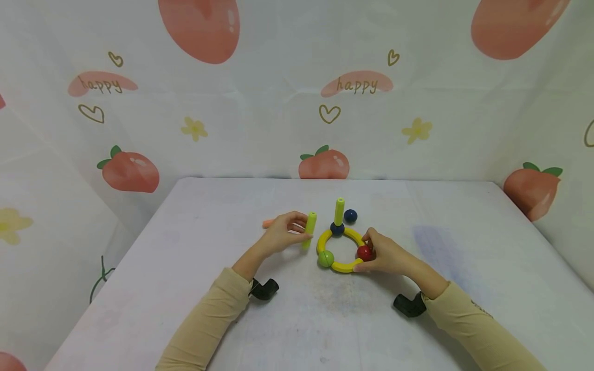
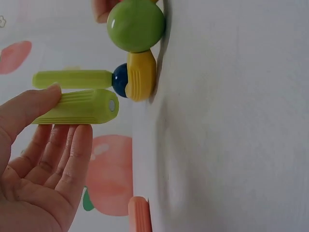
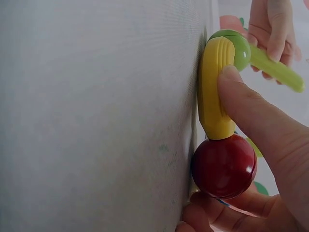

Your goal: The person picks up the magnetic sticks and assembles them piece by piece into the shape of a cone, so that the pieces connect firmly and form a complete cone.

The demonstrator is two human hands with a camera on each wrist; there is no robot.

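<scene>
My left hand (image 1: pixel 284 233) pinches a lime-green magnetic rod (image 2: pixel 79 107) between thumb and fingers, upright, left of a ring on the table. The ring joins yellow curved rods (image 1: pixel 343 267) with a green ball (image 1: pixel 326 258), a red ball (image 3: pixel 224 166) and a dark blue ball (image 1: pixel 337 229). A second lime-green rod (image 1: pixel 340 211) stands upright on that blue ball. On the ring's right side, my right hand (image 1: pixel 387 253) grips it around the red ball, thumb on a yellow curved rod and fingers behind the ball.
A loose dark blue ball (image 1: pixel 350 216) lies just behind the ring. An orange rod (image 1: pixel 267 223) lies behind the left hand, partly hidden by it. Black wrist-camera mounts (image 1: pixel 264 289) sit below both wrists. A printed cloth hangs behind the white table (image 1: pixel 297 330).
</scene>
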